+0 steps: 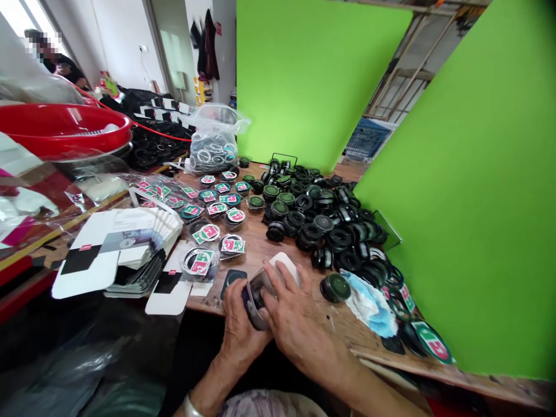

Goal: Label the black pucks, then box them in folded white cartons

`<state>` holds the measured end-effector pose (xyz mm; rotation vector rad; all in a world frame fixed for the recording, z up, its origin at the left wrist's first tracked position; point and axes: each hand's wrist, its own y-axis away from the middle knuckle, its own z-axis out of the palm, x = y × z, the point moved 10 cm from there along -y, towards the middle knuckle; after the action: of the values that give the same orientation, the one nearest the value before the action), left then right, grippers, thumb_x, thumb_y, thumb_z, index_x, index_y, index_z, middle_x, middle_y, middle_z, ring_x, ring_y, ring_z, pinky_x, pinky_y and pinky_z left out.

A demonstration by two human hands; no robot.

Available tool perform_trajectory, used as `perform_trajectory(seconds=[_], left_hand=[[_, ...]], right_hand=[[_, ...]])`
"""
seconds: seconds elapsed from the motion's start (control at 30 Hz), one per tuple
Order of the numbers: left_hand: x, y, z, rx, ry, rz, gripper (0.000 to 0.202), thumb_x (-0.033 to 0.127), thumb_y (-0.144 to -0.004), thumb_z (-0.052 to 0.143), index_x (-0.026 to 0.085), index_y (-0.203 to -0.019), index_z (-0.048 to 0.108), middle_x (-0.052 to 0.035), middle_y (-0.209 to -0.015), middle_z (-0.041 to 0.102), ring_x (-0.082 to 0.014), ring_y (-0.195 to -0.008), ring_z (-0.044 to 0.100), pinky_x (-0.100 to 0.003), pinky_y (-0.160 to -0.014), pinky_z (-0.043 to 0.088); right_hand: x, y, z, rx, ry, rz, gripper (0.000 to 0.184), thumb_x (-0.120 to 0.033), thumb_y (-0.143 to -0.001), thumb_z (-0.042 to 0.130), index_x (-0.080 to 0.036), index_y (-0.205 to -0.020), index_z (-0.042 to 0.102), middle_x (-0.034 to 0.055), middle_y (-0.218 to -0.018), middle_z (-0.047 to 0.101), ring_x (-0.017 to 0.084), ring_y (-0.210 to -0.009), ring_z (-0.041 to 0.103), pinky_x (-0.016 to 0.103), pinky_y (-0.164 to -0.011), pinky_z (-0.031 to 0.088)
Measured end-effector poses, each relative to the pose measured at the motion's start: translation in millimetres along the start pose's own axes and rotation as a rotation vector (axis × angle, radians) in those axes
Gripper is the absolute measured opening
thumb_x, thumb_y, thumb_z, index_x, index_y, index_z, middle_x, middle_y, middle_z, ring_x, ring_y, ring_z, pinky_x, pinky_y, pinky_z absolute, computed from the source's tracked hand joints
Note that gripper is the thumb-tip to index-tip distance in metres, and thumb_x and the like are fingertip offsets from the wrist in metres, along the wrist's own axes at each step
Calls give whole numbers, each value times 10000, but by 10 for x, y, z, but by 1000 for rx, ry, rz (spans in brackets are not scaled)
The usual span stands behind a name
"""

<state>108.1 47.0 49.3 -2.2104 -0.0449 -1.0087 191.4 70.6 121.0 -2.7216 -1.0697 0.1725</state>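
My left hand point(240, 324) and my right hand point(299, 315) meet low over the wooden workbench point(260, 249). Both grip a small dark round part point(256, 292) with a clear plastic wrapping, partly hidden by my fingers. A white card or pad point(286, 265) lies under my right fingertips. To the right of my hands is a large heap of black round parts with green tops point(321, 217). One loose dark part with a green top point(335, 288) stands close to my right hand. Several round parts with green-and-red labels point(217, 208) are spread beyond my left hand.
Flat white cardboard box blanks point(130, 249) lie left of the labels. A crumpled blue-and-white cloth point(369, 304) is on the bench at right. A red basin point(61, 127) and a plastic bag of rings point(212, 145) stand behind. Green panels point(460, 191) wall the bench. A person point(61, 63) sits far back.
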Motion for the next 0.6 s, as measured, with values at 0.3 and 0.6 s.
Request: perform_trajectory(seconds=[0.3, 0.6], left_hand=[[-422, 143, -43, -230, 39, -198, 888, 427, -658, 690, 169, -1373, 230, -200, -1334, 444, -353, -1218, 460, -530, -946, 446], [-175, -72, 336, -250, 201, -198, 866, 360, -655, 730, 197, -1349, 238, -151, -1223, 545, -292, -1079, 577, -436, -859, 527]], right_hand=[[-75, 195, -197, 309, -203, -41, 147, -226, -881, 491, -163, -828, 612, 92, -1099, 587, 255, -1011, 456, 448, -886, 375], [232, 177, -96, 284, -82, -63, 179, -176, -889, 489, -157, -745, 594, 91, -984, 607, 220, -908, 465, 344, -763, 433]])
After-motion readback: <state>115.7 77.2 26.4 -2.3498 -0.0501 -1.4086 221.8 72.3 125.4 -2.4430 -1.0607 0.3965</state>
